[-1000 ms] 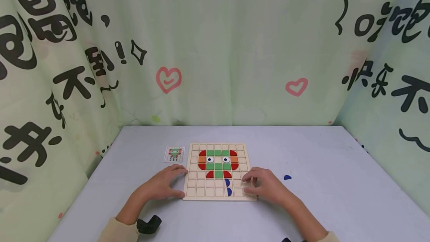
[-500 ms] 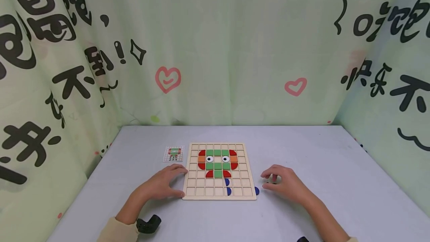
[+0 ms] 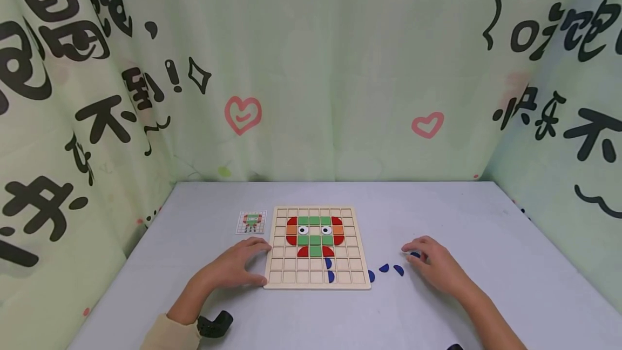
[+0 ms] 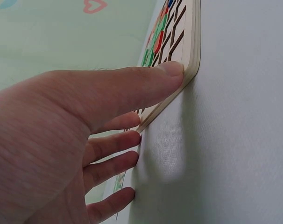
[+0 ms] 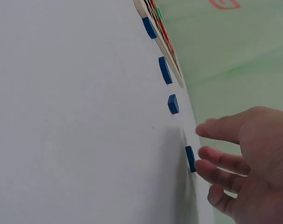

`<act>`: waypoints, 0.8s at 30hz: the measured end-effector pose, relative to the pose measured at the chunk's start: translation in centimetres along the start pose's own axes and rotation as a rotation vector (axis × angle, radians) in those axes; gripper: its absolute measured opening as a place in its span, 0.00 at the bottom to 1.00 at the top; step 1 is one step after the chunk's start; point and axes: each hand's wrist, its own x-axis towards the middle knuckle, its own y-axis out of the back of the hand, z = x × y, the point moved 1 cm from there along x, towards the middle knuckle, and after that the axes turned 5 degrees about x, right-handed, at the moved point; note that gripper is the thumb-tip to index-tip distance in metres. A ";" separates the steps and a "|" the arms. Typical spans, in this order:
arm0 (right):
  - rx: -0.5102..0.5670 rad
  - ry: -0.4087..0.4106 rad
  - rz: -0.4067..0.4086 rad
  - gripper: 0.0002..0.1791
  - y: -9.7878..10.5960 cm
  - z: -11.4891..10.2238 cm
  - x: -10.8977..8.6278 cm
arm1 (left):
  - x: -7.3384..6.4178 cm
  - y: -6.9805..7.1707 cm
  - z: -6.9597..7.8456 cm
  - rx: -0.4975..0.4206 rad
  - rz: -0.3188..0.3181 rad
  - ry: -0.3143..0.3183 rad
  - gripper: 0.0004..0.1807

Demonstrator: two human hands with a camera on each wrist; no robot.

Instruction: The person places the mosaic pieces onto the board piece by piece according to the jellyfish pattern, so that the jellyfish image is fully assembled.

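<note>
In the head view my left hand (image 3: 238,264) touches the left side of a pale wooden grid board (image 3: 348,264). Its thumb (image 4: 167,73) lies on the near corner and the other fingers extend along the edge. My right hand (image 3: 437,268) is over the table to the board's right, fingers loosely bent above a blue half-round tile (image 5: 190,159). The right wrist view has that tile on the table beside the fingertips. Another blue half-round tile (image 3: 371,276) touches the board's right edge; two more blue tiles (image 3: 384,268) (image 3: 399,270) lie between it and my right hand.
Green, red and orange tiles with two eye tiles form a face (image 3: 315,240) on the board; two blue tiles (image 3: 331,276) sit below it. A small picture card (image 3: 251,222) lies left of the board. Patterned curtains (image 3: 335,69) surround the white table (image 3: 218,199).
My right hand has moved right, away from the board, and blue half-round tiles now show on the table where it passed. My left hand stays at the board's edge.
</note>
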 end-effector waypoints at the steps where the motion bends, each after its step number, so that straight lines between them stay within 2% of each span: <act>1: -0.009 -0.005 0.009 0.10 0.0 0.1 0.0 | 0.0 0.0 0.0 0.001 0.000 0.000 0.38; 8: -0.043 -0.023 0.017 0.13 0.1 0.6 -0.1 | 0.1 -0.1 -0.1 0.005 -0.001 0.010 0.38; 13: -0.045 -0.043 0.000 0.09 -0.1 0.7 -0.1 | 0.1 -0.3 -0.3 0.008 0.000 0.001 0.38; 17: -0.012 -0.075 -0.041 0.08 -0.4 0.5 -0.1 | 0.1 -0.3 -0.4 0.009 -0.001 -0.001 0.38; 24: 0.061 -0.042 -0.107 0.07 -0.6 -0.4 -0.2 | 0.1 -0.3 -0.4 0.008 -0.001 -0.001 0.37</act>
